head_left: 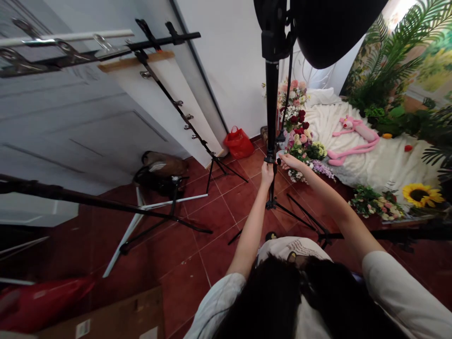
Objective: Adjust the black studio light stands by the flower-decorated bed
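Observation:
A black light stand (271,103) rises upright in front of me, its legs spread on the tiled floor. At the top it carries a large dark rounded head (328,28), partly cut off by the frame edge. My left hand (267,172) is wrapped round the pole just below a collar. On the right side of that collar, the fingers of my right hand (290,161) pinch a small black knob (278,161). A dark cable or thin rod (288,89) runs down beside the pole.
Left are a backdrop stand with clamps (178,103), a red bag (239,142), white-legged stand (155,204) and cardboard box (106,318). Right, a pink plush toy (360,134) lies on cream cloth (381,174) among flowers (300,136). Another stand's legs (307,219) are close by.

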A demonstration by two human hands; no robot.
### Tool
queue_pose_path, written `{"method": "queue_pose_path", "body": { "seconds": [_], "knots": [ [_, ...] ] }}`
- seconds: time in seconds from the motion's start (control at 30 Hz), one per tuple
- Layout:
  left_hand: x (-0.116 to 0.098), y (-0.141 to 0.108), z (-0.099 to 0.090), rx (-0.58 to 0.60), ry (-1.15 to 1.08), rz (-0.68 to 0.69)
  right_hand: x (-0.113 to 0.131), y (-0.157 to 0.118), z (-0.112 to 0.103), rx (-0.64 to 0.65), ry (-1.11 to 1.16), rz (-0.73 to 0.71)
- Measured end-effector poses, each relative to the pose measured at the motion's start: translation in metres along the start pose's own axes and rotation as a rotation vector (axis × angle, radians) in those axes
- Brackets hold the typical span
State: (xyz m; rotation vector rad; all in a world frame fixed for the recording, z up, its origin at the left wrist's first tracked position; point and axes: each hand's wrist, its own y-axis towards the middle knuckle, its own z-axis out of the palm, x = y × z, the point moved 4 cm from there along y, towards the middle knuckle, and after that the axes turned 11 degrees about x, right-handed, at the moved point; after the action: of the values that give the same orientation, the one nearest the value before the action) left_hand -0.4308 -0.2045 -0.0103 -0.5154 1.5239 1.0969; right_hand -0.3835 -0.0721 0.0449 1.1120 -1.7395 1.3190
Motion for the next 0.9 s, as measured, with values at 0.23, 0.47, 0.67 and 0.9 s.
{"method": "queue_pose_path", "body": {
  "seconds": [0.23,0.47,0.67,0.9],
  "knots": [
    [-0.002,0.0,0.0,0.008,0.007,-0.002,-0.005,0.014,0.006,-0.083,0.063,0.094],
    [0.001,0.0,0.002,0.014,-0.013,0.014,0.013,0.009,0.0,-0.078,0.248,-0.141],
    [0.009,0.001,0.002,-0.024,-0.039,-0.021,0.056,-0.019,0.004,0.38,0.112,-0.482],
    [0.013,0.003,0.0,-0.046,-0.084,-0.059,0.078,-0.033,0.029,0.08,-0.157,-0.648]
  ]
}}
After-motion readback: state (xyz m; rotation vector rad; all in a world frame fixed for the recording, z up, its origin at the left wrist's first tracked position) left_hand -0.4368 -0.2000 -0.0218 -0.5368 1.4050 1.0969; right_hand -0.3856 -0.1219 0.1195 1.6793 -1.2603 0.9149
